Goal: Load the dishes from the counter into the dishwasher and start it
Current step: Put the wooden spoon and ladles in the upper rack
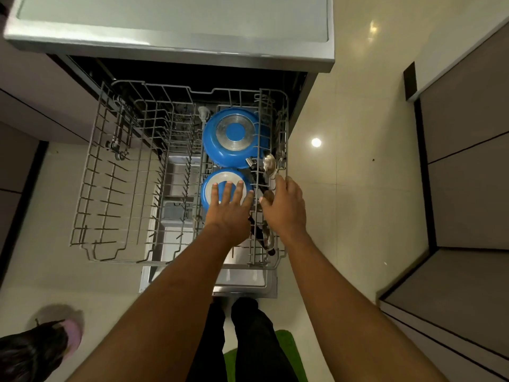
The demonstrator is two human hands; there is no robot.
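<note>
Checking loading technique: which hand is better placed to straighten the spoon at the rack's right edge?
Right. The right hand is beside the spoon at the right side of the rack. The left hand lies spread on the smaller blue pan and would likely have to cross over.

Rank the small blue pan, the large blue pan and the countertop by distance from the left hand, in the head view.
1. Small blue pan: under the left hand, touching.
2. Large blue pan: just behind it in the rack.
3. Countertop: farthest, at the top of the view.
</note>
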